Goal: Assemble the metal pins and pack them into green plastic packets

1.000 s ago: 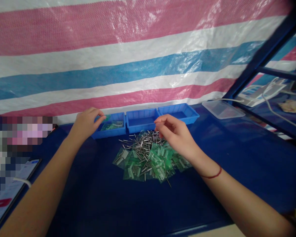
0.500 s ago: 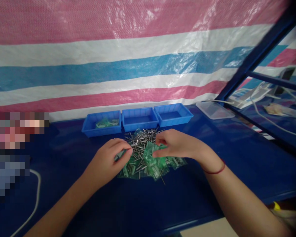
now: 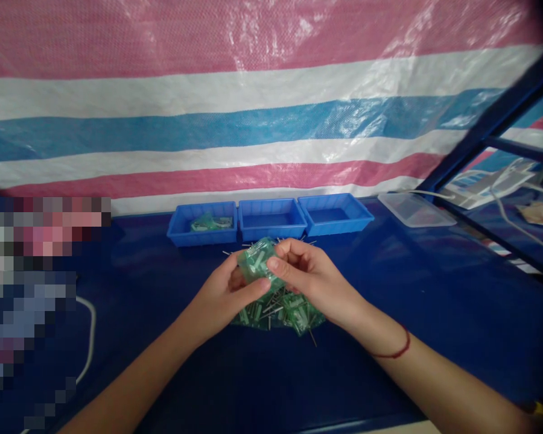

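My left hand (image 3: 228, 295) and my right hand (image 3: 305, 277) meet above a heap of small green plastic bags and loose metal pins (image 3: 278, 310) on the blue table (image 3: 389, 313). Both hands pinch one green bag (image 3: 256, 262) holding pins, lifted a little over the heap. Behind the heap stands a row of blue trays: the left tray (image 3: 181, 226) has green bags in it, the middle tray (image 3: 271, 220) and the right tray (image 3: 337, 214) look bare inside.
A striped pink, white and blue tarp (image 3: 253, 108) hangs behind the trays. A clear plastic lid (image 3: 416, 209) lies at the right of the trays. A dark blue frame bar (image 3: 484, 126) slants at the right. A white cable (image 3: 88, 337) curves at the left.
My left hand came back from the left tray to the heap. Both hands then closed on one green bag and raised it off the pile.
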Demonstrator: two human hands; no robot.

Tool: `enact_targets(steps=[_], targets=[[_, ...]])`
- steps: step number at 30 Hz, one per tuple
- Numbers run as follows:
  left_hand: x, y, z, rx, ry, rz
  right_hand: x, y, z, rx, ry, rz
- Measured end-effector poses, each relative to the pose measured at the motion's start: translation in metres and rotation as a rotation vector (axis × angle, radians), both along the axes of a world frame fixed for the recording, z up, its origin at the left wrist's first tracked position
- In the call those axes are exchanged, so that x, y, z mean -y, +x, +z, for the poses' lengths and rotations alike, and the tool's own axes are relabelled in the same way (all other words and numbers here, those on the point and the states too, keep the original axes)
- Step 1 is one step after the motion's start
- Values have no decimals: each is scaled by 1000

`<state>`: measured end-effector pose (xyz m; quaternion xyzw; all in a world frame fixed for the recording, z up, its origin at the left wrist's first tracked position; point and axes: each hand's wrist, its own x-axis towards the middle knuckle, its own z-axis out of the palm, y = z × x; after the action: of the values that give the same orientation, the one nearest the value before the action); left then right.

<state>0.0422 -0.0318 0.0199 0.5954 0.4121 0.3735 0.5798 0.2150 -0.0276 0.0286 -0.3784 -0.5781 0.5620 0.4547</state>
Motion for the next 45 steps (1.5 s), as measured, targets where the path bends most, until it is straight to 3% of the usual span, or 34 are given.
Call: enact_targets(steps=[2, 4, 7, 10, 13, 16, 19, 21, 23, 25, 27, 30, 33, 36, 39, 42, 45], targets=[[-1, -3, 0, -28, 14, 27, 2, -2, -1, 36, 49, -15], [-3, -9, 1, -100, 124, 105, 3, 0, -1, 128, 98, -62], [-5, -20, 3, -281, 498, 221, 5, 3, 1, 215, 37, -98], [-4, -28, 5, -427, 920, 158, 8, 1, 2, 162, -136, 50], [-3, -28, 5, -506, 1063, 89, 9, -3, 0, 59, -229, 149], [-4, -26, 3, -472, 914, 178, 8, -3, -1, 63, -140, 107], [-9, -23, 2, -316, 473, 279, 8, 1, -2, 281, 282, -31], [-12, -21, 1, -210, 101, 204, 9, 3, -3, 476, 684, -147], [-13, -19, 2, -113, -196, 71, 11, 4, -4, 630, 990, -212], [-11, -17, 3, -13, -354, -24, 12, 3, -5, 719, 1138, -225], [-8, -16, 3, 61, -370, -48, 12, 3, -7, 756, 1178, -227], [-8, -19, 3, 70, -267, -20, 9, 4, -10, 761, 1162, -247], [-22, -30, 5, -27, -123, 104, 5, 8, -10, 719, 1126, -277], [-52, -50, 12, -193, 156, 337, 2, 11, -7, 669, 1080, -336], [-88, -68, 21, -277, 339, 521, -1, 15, -4, 647, 1054, -387], [-110, -75, 27, -687, 557, 502, -4, 19, -2, 666, 1036, -395], [-105, -70, 26, -960, 864, 469, -8, 23, -3, 715, 1006, -278]])
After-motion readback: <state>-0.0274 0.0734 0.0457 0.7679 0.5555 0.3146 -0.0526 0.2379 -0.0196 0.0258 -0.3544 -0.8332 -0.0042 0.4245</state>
